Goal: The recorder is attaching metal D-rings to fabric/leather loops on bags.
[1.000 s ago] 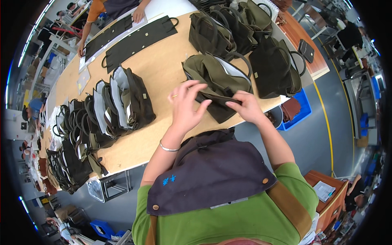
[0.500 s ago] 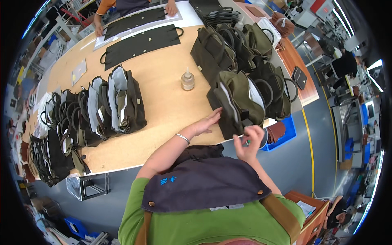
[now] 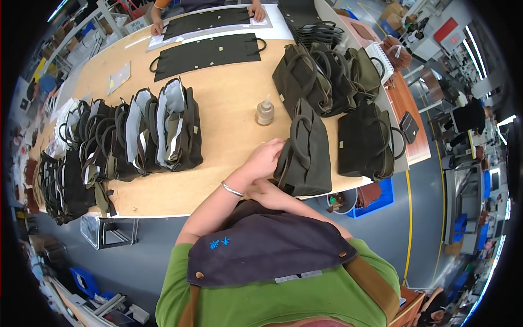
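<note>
A dark green fabric handbag with a looped handle stands at the table's front edge. My left hand is closed at its left side, fingers bent against the bag's edge; the fingertips are partly hidden. My right hand reaches across below it, beside the bag's lower left corner, partly covered by my left wrist, its fingers not clear. Another dark handbag stands just to the right. Beyond my left hand is a small bottle with a nozzle.
More finished-looking handbags stand at the back right, and a row of open bags lines the left. A flat dark panel with handles lies at the back, near a co-worker's hands. A blue bin sits below the table's edge.
The bag nearest me has turned and now stands apart from the one on its right. My right hand has swung from its right side across to its left, below my left hand.
</note>
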The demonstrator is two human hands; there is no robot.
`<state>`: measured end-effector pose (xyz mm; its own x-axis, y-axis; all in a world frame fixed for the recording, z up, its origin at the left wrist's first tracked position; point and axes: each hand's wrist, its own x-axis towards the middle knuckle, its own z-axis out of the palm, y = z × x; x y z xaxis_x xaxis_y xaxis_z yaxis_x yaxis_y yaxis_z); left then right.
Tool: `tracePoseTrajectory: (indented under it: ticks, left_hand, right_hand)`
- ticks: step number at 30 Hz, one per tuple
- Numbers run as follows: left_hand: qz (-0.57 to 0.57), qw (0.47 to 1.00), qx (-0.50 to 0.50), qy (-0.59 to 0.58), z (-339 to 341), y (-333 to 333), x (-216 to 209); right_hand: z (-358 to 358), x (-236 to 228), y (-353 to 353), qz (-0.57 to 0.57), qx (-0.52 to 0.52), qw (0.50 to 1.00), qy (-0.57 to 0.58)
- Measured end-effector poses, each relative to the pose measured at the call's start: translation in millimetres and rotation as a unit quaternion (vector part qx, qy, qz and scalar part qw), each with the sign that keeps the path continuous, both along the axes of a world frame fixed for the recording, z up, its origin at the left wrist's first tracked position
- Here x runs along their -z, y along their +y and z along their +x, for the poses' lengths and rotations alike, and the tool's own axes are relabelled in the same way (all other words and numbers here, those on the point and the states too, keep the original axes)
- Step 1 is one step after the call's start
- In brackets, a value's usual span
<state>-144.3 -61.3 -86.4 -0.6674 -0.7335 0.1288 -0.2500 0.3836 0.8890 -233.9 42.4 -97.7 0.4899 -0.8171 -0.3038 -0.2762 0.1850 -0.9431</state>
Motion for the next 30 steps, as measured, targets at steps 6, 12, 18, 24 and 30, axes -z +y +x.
tracePoseTrajectory:
  ticks: [6, 12, 18, 24, 30]
  left_hand:
    - [-0.083, 0.995, 0.034, -0.038, -15, 23, -55]
    - [0.023, 0.999, 0.046, 0.01, -10, 11, -54]
    - [-0.186, 0.964, -0.188, 0.007, 71, 15, -47]
    - [-0.222, 0.756, -0.517, -0.333, 181, 26, -58]
    - [-0.205, 0.81, -0.467, -0.288, 185, 32, -26]
  right_hand:
    - [-24, 3, 16, -0.231, 0.119, 0.928, 0.268]
    - [-64, 79, -4, -0.192, 0.26, 0.936, 0.141]
    - [-222, 154, -91, -0.092, 0.626, 0.775, 0.003]
    - [-217, 80, -131, 0.07, 0.717, 0.674, -0.165]
    - [-212, 87, -135, 0.127, 0.568, 0.802, -0.137]
